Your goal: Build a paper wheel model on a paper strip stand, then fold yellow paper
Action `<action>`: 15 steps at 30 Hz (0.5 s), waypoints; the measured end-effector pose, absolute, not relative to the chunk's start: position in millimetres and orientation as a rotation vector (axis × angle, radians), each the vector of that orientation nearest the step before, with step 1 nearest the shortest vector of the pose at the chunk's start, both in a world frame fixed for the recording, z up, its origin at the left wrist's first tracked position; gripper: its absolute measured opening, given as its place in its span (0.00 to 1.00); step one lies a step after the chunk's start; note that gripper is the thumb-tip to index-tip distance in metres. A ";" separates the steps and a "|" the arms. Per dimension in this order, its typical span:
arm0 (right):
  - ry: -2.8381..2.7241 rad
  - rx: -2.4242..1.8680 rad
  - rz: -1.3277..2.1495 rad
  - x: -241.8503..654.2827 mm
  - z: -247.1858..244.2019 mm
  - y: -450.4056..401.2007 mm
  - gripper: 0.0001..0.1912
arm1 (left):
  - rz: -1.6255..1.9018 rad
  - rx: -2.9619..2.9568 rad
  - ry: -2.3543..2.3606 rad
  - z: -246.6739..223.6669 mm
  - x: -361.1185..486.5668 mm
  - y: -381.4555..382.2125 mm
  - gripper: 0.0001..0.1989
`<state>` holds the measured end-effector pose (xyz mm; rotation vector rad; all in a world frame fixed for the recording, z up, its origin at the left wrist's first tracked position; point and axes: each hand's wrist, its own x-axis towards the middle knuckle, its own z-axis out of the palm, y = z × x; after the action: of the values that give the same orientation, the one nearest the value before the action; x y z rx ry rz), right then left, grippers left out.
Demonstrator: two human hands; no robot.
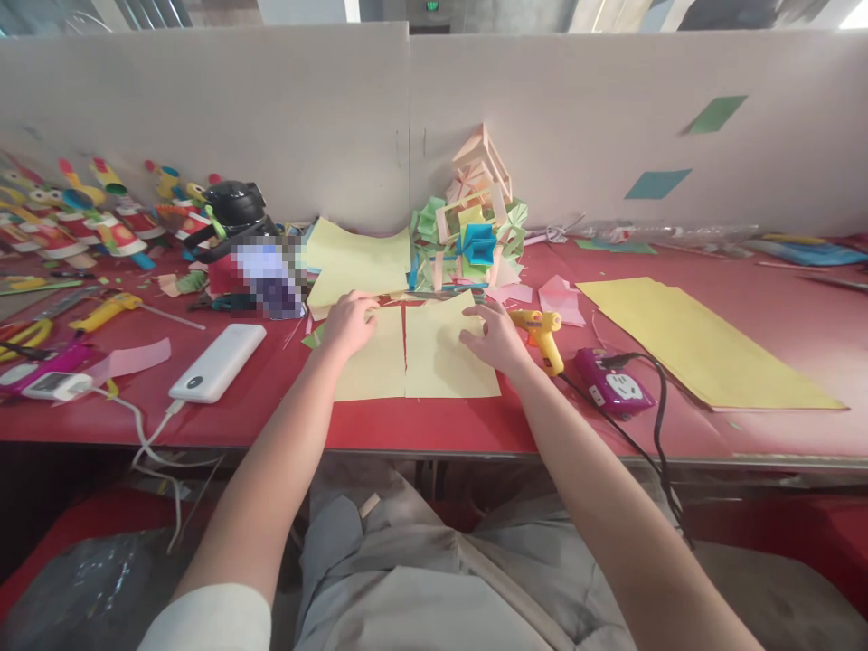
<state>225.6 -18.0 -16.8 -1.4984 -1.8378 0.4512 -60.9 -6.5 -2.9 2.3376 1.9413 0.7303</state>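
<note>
Two pale yellow pieces of paper lie side by side in front of me, with a narrow, uneven gap showing red between them. My left hand (351,325) rests on the upper left part of the left piece of paper (372,366), fingers loosely stretched. On the right piece of paper (448,362), my right hand (494,334) lies near the upper right edge, its fingers spread. Neither hand grips anything. Just right of my right hand is a yellow glue gun (542,336). Beyond the pieces, scissors (448,294) are partly covered by paper.
Folded paper pieces (475,226) are heaped against the white partition (271,99). A yellow paper stack (698,344) and purple power socket (614,384) lie right. Leftward are a white power bank (218,363), a black-lidded bottle (234,208) and several colourful figures (115,231).
</note>
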 end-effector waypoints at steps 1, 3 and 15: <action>-1.833 -1.502 0.435 225.4 -17.9 -17.5 0.19 | 0.761 2.340 1.957 -3.3 -62.6 -4.2 0.15; -1.832 -1.509 0.421 225.2 -19.6 -16.5 0.16 | 0.849 2.353 1.984 -3.1 -64.1 -0.5 0.15; -1.777 -1.413 0.340 224.9 -24.5 -14.2 0.14 | 0.691 2.289 2.069 -11.6 -69.1 10.1 0.29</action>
<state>224.9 -14.2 -24.5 -1.4132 -1.7775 0.3401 -69.1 10.1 -11.6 2.2888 2.0694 0.6909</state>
